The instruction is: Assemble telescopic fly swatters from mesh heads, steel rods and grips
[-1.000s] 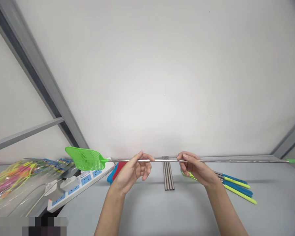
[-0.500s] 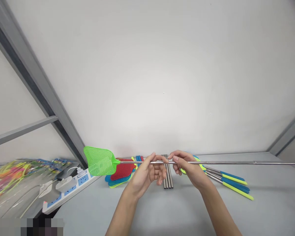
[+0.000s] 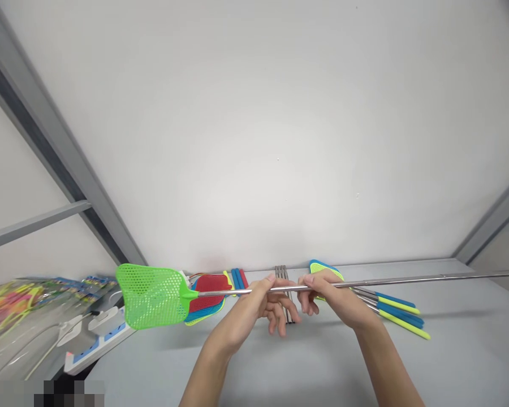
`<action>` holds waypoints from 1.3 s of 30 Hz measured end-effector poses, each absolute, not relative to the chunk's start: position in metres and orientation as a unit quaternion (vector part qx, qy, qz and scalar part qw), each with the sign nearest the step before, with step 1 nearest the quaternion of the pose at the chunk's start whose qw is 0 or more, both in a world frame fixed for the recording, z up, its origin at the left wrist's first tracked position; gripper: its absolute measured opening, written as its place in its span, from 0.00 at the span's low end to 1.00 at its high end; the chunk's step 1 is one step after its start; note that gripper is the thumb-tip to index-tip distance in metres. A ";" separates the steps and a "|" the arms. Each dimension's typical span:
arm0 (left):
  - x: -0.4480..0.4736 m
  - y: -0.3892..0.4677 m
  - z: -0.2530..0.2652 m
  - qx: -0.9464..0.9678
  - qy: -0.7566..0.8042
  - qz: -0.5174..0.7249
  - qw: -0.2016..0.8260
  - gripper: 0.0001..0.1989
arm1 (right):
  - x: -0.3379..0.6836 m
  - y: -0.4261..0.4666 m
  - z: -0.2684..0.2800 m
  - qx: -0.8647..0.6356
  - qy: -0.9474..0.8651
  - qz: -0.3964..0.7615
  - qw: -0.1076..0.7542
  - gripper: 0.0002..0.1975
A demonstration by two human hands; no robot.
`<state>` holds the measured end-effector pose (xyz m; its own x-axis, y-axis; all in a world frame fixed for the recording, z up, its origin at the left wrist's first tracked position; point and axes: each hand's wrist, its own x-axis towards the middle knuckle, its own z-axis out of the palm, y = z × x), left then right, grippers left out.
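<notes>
A fly swatter with a green mesh head [image 3: 155,297] and a long extended metal rod lies level across my view. My left hand [image 3: 258,308] pinches the rod between thumb and index finger, its other fingers loosely spread below. Close beside it, my right hand [image 3: 328,294] grips the same rod with thumb and fingers. The rod runs on to the right edge of the view. Behind the hands on the table lie several metal tubes [image 3: 285,274], partly hidden. Red and blue swatter heads [image 3: 210,288] lie stacked behind the rod.
Several swatters with blue and yellow handles [image 3: 402,322] lie at the right on the grey table [image 3: 322,362]. Blue and red grips [image 3: 237,278] rest at the back. On the left are a power strip [image 3: 97,345] with plugs and bagged colourful items [image 3: 21,311].
The green swatter head has shifted left and down, nearer to me, and the rod now tilts slightly. Both hands keep hold of the rod and sit a little lower.
</notes>
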<state>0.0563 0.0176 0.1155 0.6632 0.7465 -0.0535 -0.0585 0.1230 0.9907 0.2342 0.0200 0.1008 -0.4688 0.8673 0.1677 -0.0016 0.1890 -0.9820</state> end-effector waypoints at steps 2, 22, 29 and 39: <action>0.055 0.013 0.118 0.607 0.302 0.282 0.679 0.25 | 0.235 0.018 0.101 -0.322 -0.660 0.566 0.373 0.24; 0.055 -0.005 0.116 0.646 0.384 0.231 0.618 0.24 | 0.236 0.013 0.100 -0.197 -0.618 0.710 0.273 0.28; 0.053 -0.004 0.121 0.623 0.389 0.241 0.635 0.22 | 0.228 0.012 0.097 -0.187 -0.632 0.708 0.254 0.32; 0.058 -0.009 0.117 0.603 0.405 0.255 0.638 0.20 | 0.215 0.007 0.110 -0.176 -0.648 0.706 0.224 0.30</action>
<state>0.0579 -0.0091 0.1168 0.5415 0.8142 -0.2093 0.1637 0.1421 0.9762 0.2147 0.0068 0.1101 -0.8374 0.5450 0.0417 -0.0879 -0.0589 -0.9944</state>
